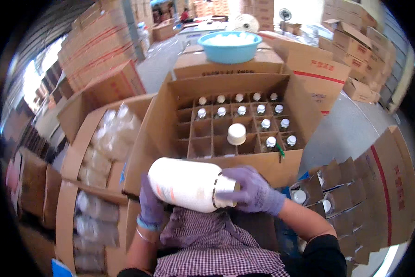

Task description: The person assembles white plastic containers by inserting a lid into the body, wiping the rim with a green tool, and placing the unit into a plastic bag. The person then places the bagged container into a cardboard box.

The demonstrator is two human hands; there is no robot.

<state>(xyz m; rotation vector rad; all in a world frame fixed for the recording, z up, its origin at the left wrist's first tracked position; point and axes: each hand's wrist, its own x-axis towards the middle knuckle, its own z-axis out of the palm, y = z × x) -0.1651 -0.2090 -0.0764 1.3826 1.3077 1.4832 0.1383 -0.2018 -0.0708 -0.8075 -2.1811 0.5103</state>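
A large white flask [184,182] with a metallic ring at its neck lies on its side across my lap. Under its base end, my left hand [150,205], in a grey-purple glove, is closed around it. My right hand [257,190], gloved alike, grips the neck end; its fingers are slightly blurred. Beyond the flask stands an open cardboard box [258,168] with a grid of dividers. Several bottles with pale caps [241,110] sit upright in its cells. A bigger white round cap [236,134] shows above the middle cells; what is beneath it is hidden.
Left, open cartons hold clear plastic-wrapped items [117,131]. At right, a divided carton [350,207] contains white-capped bottles. A blue basin [229,47] of white pieces rests behind the box. A green strip [280,151] hangs on the box's near edge. Stacked cartons [96,51] rise at the back.
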